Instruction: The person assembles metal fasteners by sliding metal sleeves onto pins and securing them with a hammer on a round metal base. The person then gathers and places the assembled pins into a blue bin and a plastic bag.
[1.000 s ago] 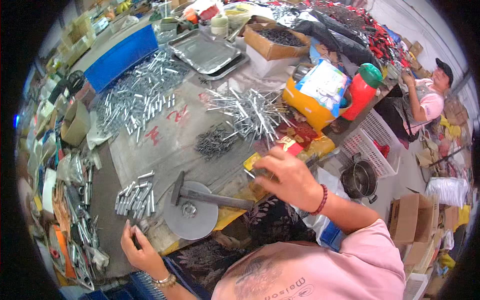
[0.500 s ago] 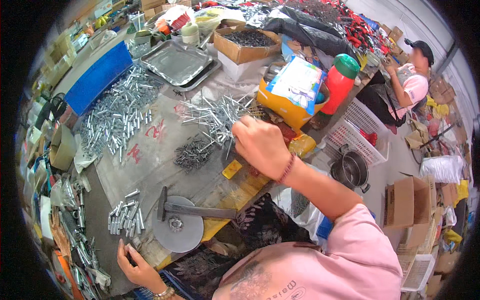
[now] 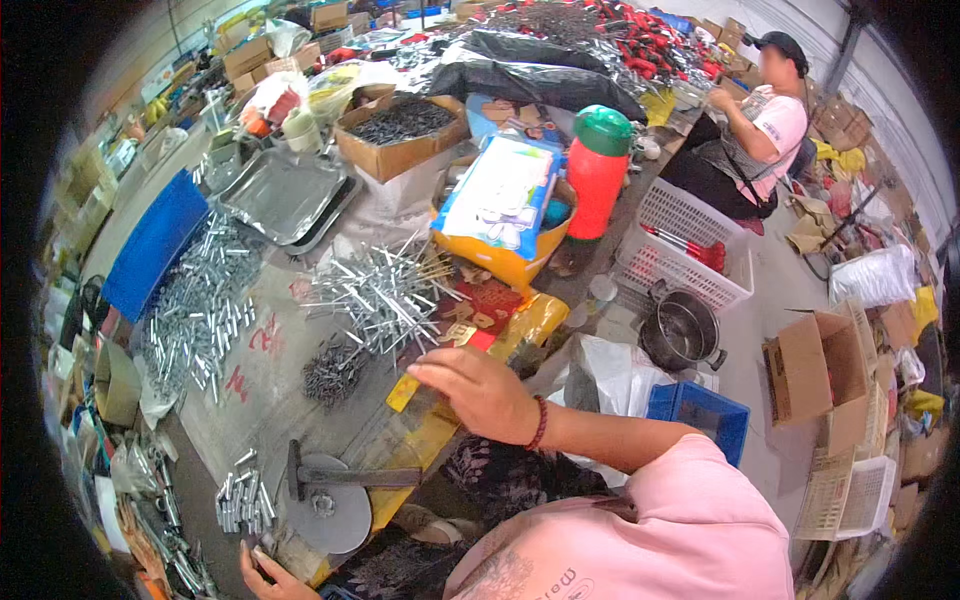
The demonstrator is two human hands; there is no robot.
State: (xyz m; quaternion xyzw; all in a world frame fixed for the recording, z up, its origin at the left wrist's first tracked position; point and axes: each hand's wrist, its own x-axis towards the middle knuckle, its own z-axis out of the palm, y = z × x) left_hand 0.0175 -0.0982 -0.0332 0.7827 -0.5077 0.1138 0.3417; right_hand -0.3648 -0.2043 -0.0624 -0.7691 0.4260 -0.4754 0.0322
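My right hand point(image 3: 482, 393) hangs over the table's near edge beside a yellow block point(image 3: 403, 393), its fingers pressed together; what they pinch, if anything, is hidden. Beyond it lie a heap of long silvery rivets point(image 3: 380, 300) and a pile of small dark screws or pins point(image 3: 333, 372). At the lower edge my left hand point(image 3: 272, 578) has thumb and finger nearly meeting around something dark and too small to name. Short metal sleeves point(image 3: 243, 502) lie just past it. A hammer point(image 3: 360, 478) rests across a round grey metal plate point(image 3: 335, 525).
A larger heap of metal sleeves point(image 3: 205, 310) lies against a blue board point(image 3: 155, 245). Metal trays point(image 3: 285, 195), a carton of dark parts point(image 3: 380, 160), a yellow container point(image 3: 490, 252) and a red flask point(image 3: 597, 185) stand behind. At right are a pot point(image 3: 680, 332), a blue crate point(image 3: 715, 410) and a seated person point(image 3: 775, 130).
My right hand has drawn back from the long rivets toward the table's near edge. The left hand stays by the short sleeves. The whole view has shifted as my head turned.
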